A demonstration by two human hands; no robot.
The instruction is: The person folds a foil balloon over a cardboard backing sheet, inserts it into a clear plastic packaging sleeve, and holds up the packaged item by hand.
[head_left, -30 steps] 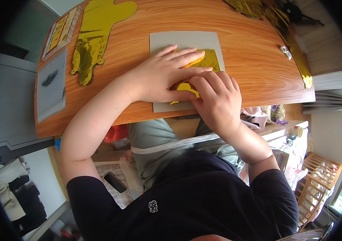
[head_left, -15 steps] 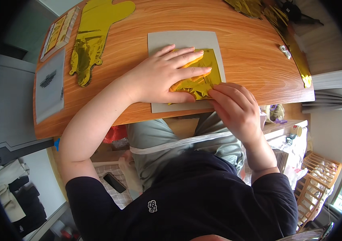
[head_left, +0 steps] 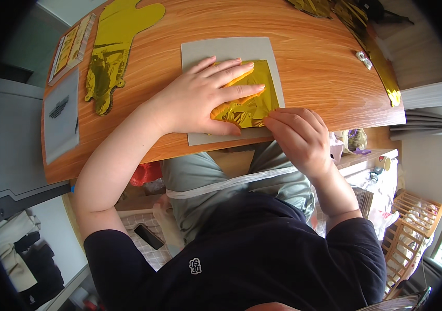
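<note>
A folded, shiny gold foil balloon [head_left: 270, 92] lies on a grey cardboard sheet [head_left: 226, 47] near the table's front edge. Across its left part my left hand [head_left: 197, 98] rests flat, palm down and fingers spread, hiding much of the foil. An orange-tinted strip of foil shows between those fingers. At the near right corner of the foil my right hand [head_left: 300, 136] has its thumb and fingers pinched together on the edge. Small creases run through the foil between the two hands.
Another flat gold foil balloon [head_left: 109, 57] lies at the left, beside a boxed pack [head_left: 71, 49] and a clear plastic bag [head_left: 61, 114]. More gold foil [head_left: 369, 57] runs along the right edge, near a small white item [head_left: 363, 60]. A phone [head_left: 149, 236] lies below, left of my legs.
The whole view has shifted slightly. My left hand stays pressed on the foil, and my right fingers remain at its near right corner, where the foil looks a little flatter.
</note>
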